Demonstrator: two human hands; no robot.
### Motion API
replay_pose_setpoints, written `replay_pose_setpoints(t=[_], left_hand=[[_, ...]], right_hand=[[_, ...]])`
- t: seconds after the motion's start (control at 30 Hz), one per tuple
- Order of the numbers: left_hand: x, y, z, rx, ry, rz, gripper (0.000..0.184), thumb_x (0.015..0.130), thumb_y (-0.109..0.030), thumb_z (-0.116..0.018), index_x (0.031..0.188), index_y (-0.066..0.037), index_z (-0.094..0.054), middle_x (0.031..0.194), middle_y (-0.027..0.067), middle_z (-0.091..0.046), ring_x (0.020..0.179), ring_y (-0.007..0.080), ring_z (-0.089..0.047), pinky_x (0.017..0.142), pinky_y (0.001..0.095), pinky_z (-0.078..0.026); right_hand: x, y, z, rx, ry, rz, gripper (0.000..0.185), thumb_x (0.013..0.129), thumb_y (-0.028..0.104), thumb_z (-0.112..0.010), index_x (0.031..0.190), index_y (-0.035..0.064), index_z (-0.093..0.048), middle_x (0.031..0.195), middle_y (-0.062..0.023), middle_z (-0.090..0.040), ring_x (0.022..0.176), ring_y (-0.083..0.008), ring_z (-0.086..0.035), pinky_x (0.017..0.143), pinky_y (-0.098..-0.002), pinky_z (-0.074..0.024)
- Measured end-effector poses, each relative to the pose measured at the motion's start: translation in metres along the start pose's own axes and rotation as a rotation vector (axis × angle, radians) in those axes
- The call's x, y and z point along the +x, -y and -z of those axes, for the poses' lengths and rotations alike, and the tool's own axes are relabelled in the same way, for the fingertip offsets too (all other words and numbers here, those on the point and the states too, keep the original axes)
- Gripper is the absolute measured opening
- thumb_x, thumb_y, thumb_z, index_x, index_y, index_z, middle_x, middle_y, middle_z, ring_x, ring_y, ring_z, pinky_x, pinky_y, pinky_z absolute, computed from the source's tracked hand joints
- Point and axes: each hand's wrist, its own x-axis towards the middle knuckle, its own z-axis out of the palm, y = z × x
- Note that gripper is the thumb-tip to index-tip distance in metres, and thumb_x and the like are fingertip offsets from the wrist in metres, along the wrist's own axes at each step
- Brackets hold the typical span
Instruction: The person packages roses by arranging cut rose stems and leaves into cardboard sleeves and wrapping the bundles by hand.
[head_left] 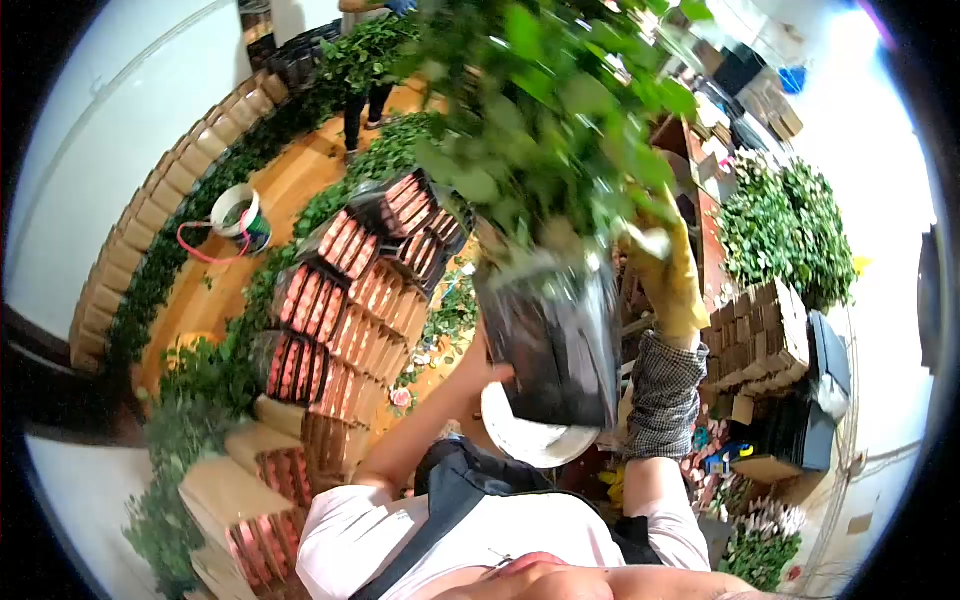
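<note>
Blurred leafy bundle (560,120), top cropped | left hand (496,373): mostly behind dark wrapper (560,350) | right gloved hand (676,285): blurred | grips: cannot tell

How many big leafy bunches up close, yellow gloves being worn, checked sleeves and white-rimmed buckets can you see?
Leafy bunch up close: 1
Yellow glove being worn: 1
Checked sleeve: 1
White-rimmed buckets: 2 (far bucket, near bucket)
Total: 5

The hands (674,285), one yellow-gloved, hold a dark-wrapped leafy bundle (550,205) in front of a white bucket (538,444).
</note>
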Motion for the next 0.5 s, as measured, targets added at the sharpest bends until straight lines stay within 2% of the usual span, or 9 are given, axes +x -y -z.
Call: replay_pose_setpoints(t=[0.13, 0.23, 0.27, 0.3, 0.33, 0.37, 0.4, 0.47, 0.5], left_hand=[[0.119, -0.037, 0.048, 0.153, -0.232, -0.12, 0.116, 0.082, -0.039, -0.074, 0.156, -0.007, 0.009, 0.151, 0.0166, -0.033, 0.136, 0.0277, -0.037, 0.11, 0.0405, -0.033], [0.21, -0.103, 0.053, 0.161, -0.467, -0.145, 0.116, 0.084, -0.045, -0.072, 0.156, -0.005, 0.01, 0.153, 0.0191, -0.03, 0.136, 0.0305, -0.036, 0.112, 0.0409, -0.031], [0.239, -0.107, 0.066, 0.121, -0.524, -0.156, 0.117, 0.082, -0.048, -0.074, 0.156, -0.004, 0.005, 0.153, 0.0194, -0.03, 0.136, 0.0313, -0.036, 0.113, 0.0421, -0.029], [0.268, -0.112, 0.082, 0.082, -0.578, -0.173, 0.117, 0.081, -0.051, -0.075, 0.156, -0.002, 0.001, 0.153, 0.0198, -0.03, 0.136, 0.0321, -0.036, 0.114, 0.0432, -0.028], [0.3, -0.109, 0.105, 0.133, -0.696, -0.196, 0.112, 0.08, -0.051, -0.075, 0.154, -0.002, -0.008, 0.149, 0.0192, -0.035, 0.132, 0.0323, -0.04, 0.111, 0.0451, -0.032], [0.327, -0.103, 0.126, 0.185, -0.81, -0.219, 0.108, 0.078, -0.052, -0.076, 0.152, -0.001, -0.016, 0.146, 0.0186, -0.039, 0.129, 0.0325, -0.044, 0.108, 0.047, -0.037], [0.342, -0.103, 0.134, 0.041, -0.767, -0.253, 0.102, 0.078, -0.053, -0.075, 0.148, 0.0, -0.024, 0.141, 0.0171, -0.045, 0.123, 0.0325, -0.049, 0.101, 0.0477, -0.043], [0.371, -0.084, 0.175, -0.204, -0.671, -0.188, 0.091, 0.078, -0.054, -0.074, 0.141, 0.0, -0.036, 0.132, 0.0144, -0.052, 0.112, 0.0318, -0.057, 0.088, 0.0477, -0.051], [0.39, -0.06, 0.212, -0.302, -0.619, -0.098, 0.086, 0.078, -0.053, -0.074, 0.137, 0.0, -0.041, 0.129, 0.0133, -0.054, 0.106, 0.0311, -0.06, 0.082, 0.0469, -0.054]], right_hand=[[-0.027, 0.004, 0.043, -0.366, -0.262, 0.11, 0.063, 0.103, 0.039, -0.049, 0.151, 0.0039, -0.029, 0.145, -0.0202, -0.046, 0.133, -0.0297, -0.048, 0.114, -0.0426, -0.0356], [-0.107, -0.031, 0.086, -0.239, -0.522, -0.121, 0.064, 0.101, 0.037, -0.054, 0.151, 0.0042, -0.03, 0.144, -0.0203, -0.048, 0.134, -0.0303, -0.047, 0.114, -0.0399, -0.0356], [-0.144, -0.048, 0.088, -0.241, -0.632, -0.197, 0.065, 0.101, 0.037, -0.055, 0.151, 0.0038, -0.03, 0.144, -0.0187, -0.047, 0.133, -0.0287, -0.047, 0.113, -0.0395, -0.036], [-0.181, -0.068, 0.097, -0.248, -0.759, -0.299, 0.062, 0.098, 0.038, -0.06, 0.146, 0.0046, -0.041, 0.137, -0.0126, -0.054, 0.12, -0.0209, -0.055, 0.105, -0.0346, -0.0416], [-0.238, -0.097, 0.126, -0.312, -0.776, -0.399, 0.053, 0.1, 0.029, -0.058, 0.144, 0.0022, -0.043, 0.136, -0.0117, -0.053, 0.123, -0.0183, -0.051, 0.105, -0.0312, -0.0395], [-0.264, -0.095, 0.102, -0.537, -0.87, -0.493, 0.048, 0.099, 0.024, -0.058, 0.139, 0.0002, -0.047, 0.128, -0.0085, -0.056, 0.114, -0.0153, -0.053, 0.099, -0.0277, -0.0425], [-0.318, -0.111, 0.11, -0.634, -0.901, -0.636, 0.053, 0.098, 0.025, -0.06, 0.142, 0.0009, -0.045, 0.14, -0.0149, -0.051, 0.126, -0.0247, -0.05, 0.108, -0.0337, -0.0396], [-0.434, -0.152, 0.124, -0.481, -1.104, -0.796, 0.044, 0.096, 0.015, -0.063, 0.136, -0.0004, -0.051, 0.129, -0.0124, -0.059, 0.117, -0.0205, -0.054, 0.102, -0.0315, -0.0423], [-0.465, -0.148, 0.106, -0.616, -1.154, -0.872, 0.044, 0.094, 0.017, -0.064, 0.134, 0.0, -0.054, 0.126, -0.0128, -0.061, 0.114, -0.0221, -0.056, 0.099, -0.032, -0.0445]])
